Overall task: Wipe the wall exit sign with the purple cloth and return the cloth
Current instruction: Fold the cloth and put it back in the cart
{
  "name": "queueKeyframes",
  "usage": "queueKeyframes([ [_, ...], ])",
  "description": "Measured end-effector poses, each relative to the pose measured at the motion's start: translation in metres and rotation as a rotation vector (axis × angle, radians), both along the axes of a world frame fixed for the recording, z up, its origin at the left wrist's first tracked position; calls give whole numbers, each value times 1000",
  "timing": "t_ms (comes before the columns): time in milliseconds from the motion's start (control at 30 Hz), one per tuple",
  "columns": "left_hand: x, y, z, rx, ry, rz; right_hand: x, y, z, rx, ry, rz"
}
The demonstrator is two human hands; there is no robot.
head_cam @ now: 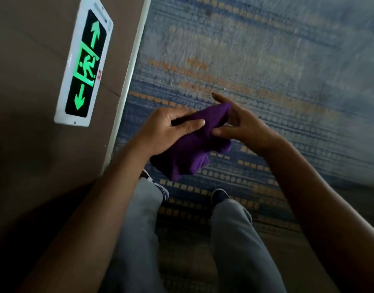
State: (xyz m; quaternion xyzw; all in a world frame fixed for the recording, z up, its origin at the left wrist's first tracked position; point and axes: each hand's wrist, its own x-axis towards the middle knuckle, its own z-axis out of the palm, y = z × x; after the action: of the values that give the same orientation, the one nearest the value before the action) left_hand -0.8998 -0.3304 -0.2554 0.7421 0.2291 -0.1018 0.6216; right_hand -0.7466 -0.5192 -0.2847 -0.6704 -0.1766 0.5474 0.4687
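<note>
The exit sign (84, 66) is a white-framed black panel with lit green arrows and a running figure, fixed low on the brown wall at the upper left. A bunched purple cloth (192, 149) hangs between both hands above the carpet, well to the right of the sign. My left hand (167, 130) grips its upper left part, thumb pressed on top. My right hand (239, 123) pinches the cloth's right side with thumb and fingers, while the index finger sticks out. Neither hand touches the sign.
A white skirting strip (129, 81) runs along the foot of the brown wall (23, 144). Blue carpet with orange dashes (266, 70) covers the floor to the right. My grey trouser legs (234, 240) and dark shoes (219, 195) are below the hands.
</note>
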Motion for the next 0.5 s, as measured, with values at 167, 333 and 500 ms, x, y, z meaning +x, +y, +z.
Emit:
queueKeyframes([
  [167,33,-15,123,-112,51,8,18,-22,120,146,196,6],
  [333,73,-43,252,-100,56,42,54,-62,254,248,-53,-135],
  [500,124,-73,348,-190,-101,208,102,-93,355,347,-235,-330],
])
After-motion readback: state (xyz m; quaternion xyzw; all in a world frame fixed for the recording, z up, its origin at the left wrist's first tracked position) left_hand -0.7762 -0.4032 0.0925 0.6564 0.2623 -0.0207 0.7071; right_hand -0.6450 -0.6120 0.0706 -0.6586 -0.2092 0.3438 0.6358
